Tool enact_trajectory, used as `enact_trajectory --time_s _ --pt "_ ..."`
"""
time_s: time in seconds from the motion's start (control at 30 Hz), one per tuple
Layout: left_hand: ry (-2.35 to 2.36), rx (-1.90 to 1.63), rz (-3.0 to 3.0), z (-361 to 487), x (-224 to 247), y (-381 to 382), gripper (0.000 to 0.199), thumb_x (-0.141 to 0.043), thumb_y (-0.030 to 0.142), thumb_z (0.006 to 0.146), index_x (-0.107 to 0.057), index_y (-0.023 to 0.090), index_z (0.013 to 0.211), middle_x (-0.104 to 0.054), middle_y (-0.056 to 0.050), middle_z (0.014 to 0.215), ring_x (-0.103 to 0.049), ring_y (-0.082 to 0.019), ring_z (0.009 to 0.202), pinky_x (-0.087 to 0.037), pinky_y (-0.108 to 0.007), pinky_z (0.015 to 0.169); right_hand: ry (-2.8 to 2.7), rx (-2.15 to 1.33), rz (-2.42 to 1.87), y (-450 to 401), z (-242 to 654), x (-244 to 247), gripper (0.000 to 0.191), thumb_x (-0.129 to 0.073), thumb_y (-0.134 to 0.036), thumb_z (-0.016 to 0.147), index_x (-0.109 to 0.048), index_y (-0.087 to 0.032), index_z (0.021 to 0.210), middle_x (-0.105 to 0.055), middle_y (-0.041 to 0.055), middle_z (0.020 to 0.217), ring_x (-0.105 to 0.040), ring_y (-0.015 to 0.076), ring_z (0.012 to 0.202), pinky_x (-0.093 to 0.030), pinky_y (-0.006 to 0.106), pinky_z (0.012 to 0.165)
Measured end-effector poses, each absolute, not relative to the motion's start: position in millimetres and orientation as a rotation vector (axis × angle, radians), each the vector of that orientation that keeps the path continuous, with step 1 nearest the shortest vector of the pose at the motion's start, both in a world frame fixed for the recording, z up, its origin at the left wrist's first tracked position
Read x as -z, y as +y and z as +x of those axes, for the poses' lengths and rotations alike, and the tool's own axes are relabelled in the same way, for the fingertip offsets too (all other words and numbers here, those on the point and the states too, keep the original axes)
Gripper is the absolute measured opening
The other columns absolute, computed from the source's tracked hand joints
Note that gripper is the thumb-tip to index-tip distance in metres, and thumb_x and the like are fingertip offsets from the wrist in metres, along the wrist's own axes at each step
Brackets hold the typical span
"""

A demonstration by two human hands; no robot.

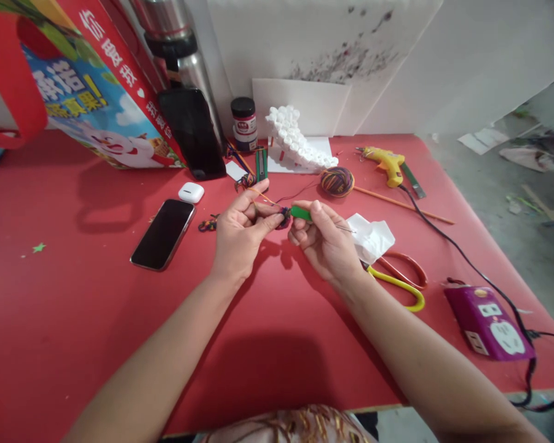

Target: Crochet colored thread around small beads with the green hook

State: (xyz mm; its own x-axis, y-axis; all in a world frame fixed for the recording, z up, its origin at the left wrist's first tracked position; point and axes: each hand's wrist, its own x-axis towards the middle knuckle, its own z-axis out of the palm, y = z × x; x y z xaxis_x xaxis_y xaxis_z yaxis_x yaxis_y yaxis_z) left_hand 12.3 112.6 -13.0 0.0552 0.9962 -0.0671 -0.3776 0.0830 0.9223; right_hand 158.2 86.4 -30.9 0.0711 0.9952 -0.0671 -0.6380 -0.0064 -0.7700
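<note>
My left hand (240, 231) pinches a small crocheted piece of dark multicoloured yarn (284, 218) between thumb and fingers, and an orange strand runs over its raised index finger. A further stretch of the dark, knotted yarn (207, 225) shows on the table left of this hand. In my right hand (325, 240) is a crochet hook with a green handle (300, 213), gripped between thumb and fingers. Its green end meets the yarn piece, while a thin metal shaft sticks out to the right. A multicoloured yarn ball (336, 181) lies beyond my hands.
Scissors (396, 288) and crumpled white tissue (371, 237) lie beside my right hand. Further right are a yellow glue gun (382, 163) and a purple power socket box (489, 323). Left are a phone (163, 235) and a white earbud case (191, 192). A white beaded-looking form (299, 141) stands behind.
</note>
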Motion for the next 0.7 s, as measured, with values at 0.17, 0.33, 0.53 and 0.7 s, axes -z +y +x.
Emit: enact_trajectory --time_s 0.17,0.33,0.53,0.7 --pt "0.907 -1.296 0.807 15 21 112 0.055 -0.093 0.011 0.067 -0.082 0.021 0.120 -0.076 0.005 0.074 -0.073 -0.013 0.076 -0.060 -0.030 0.088 -0.608 -1.408 -0.768 86 155 34 0.031 -0.087 -0.051 0.088 -0.085 -0.022 0.095 -0.071 -0.0015 0.070 -0.058 0.0091 0.055 -0.057 0.027 0.059" --pt "0.948 -1.314 0.799 20 19 106 0.070 -0.087 0.008 0.074 -0.072 0.019 0.141 -0.075 0.006 0.073 -0.072 -0.011 0.075 -0.059 -0.027 0.086 -0.766 -1.311 -0.826 85 159 38 0.034 -0.085 -0.055 0.091 -0.084 -0.023 0.101 -0.072 -0.0021 0.074 -0.062 0.0100 0.058 -0.056 0.027 0.062" --pt "0.972 -1.290 0.756 23 10 101 0.094 -0.087 0.006 0.074 -0.053 0.012 0.161 -0.077 0.006 0.073 -0.073 -0.012 0.073 -0.059 -0.026 0.084 -1.115 -0.882 -1.009 74 154 38 0.031 -0.072 -0.053 0.104 -0.079 -0.024 0.110 -0.077 0.0008 0.083 -0.069 0.0135 0.068 -0.061 0.031 0.069" --pt "0.847 -1.202 0.619 15 8 109 0.090 -0.092 0.003 0.066 -0.059 0.008 0.150 -0.076 0.006 0.072 -0.072 -0.011 0.071 -0.057 -0.024 0.080 -1.186 -0.786 -0.976 69 151 40 0.034 -0.071 -0.054 0.104 -0.079 -0.026 0.120 -0.081 0.0053 0.099 -0.072 0.0158 0.074 -0.064 0.035 0.074"
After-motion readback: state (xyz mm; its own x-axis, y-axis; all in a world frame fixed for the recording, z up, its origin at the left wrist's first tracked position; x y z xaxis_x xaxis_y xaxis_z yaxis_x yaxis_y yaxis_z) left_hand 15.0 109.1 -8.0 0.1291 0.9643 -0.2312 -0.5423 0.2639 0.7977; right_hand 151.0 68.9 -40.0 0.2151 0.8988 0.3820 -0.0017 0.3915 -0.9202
